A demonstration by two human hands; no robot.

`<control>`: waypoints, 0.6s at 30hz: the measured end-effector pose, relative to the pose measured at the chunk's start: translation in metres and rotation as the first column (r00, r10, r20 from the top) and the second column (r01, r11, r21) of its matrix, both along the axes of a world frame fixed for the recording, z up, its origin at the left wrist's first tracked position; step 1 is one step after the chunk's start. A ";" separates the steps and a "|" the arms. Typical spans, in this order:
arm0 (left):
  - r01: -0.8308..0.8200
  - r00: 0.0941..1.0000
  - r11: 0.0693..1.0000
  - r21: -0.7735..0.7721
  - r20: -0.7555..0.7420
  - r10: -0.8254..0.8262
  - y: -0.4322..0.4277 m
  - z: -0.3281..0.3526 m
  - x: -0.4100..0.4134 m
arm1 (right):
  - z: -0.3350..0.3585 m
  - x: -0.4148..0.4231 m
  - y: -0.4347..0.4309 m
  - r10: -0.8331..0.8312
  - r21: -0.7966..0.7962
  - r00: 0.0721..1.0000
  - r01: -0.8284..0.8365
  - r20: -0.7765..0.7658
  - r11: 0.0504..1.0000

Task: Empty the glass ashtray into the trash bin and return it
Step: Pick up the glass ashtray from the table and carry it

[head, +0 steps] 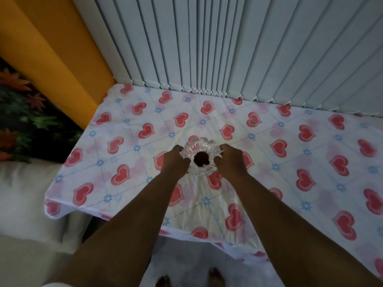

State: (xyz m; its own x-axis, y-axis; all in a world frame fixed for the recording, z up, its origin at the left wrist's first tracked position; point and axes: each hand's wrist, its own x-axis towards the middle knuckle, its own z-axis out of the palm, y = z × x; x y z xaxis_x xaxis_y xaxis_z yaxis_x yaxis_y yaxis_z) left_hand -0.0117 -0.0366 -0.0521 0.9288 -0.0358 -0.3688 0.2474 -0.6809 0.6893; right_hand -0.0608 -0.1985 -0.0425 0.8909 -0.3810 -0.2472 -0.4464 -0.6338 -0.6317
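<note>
A clear cut-glass ashtray (200,149) with a dark brown heap in its bowl is in the middle of the table. My left hand (176,160) grips its left rim and my right hand (230,159) grips its right rim. Both sets of fingers curl around the scalloped edge. Whether the ashtray rests on the cloth or is lifted off it, I cannot tell. No trash bin is in view.
The table carries a white cloth (290,154) printed with red hearts. Grey vertical blinds (228,48) hang right behind it. An orange wall panel (51,48) and a floral cushion (24,112) are at the left, a pale seat (24,204) below them. My feet (215,277) stand on a light floor.
</note>
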 end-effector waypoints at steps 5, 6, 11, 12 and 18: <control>-0.030 0.998 0.999 0.034 0.065 0.028 0.048 0.023 -0.042 | 0.023 -0.024 0.042 0.096 0.064 0.995 -0.096 0.006 0.993; -0.068 0.996 0.998 0.018 0.052 0.067 0.061 0.025 -0.052 | 0.025 -0.029 0.053 0.124 0.069 0.992 -0.123 0.001 0.990; -0.256 0.967 0.966 0.029 -0.001 0.257 0.129 0.032 -0.111 | 0.029 -0.053 0.120 0.317 0.062 0.947 -0.314 -0.054 0.947; -0.283 0.959 0.958 0.047 0.000 0.283 0.143 0.031 -0.124 | 0.027 -0.059 0.136 0.357 0.066 0.932 -0.353 -0.062 0.933; -0.434 0.901 0.899 0.056 0.004 0.434 0.226 0.013 -0.198 | 0.006 -0.099 0.228 0.561 0.084 0.825 -0.555 -0.076 0.828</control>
State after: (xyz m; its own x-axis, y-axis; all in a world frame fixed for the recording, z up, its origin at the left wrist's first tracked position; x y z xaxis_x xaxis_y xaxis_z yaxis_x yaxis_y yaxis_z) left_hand -0.2099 0.1899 -0.0388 0.8443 0.3904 -0.3670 0.5329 -0.5408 0.6508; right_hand -0.1601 0.0291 -0.0362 0.9189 0.1909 -0.3453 -0.0857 -0.7577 -0.6470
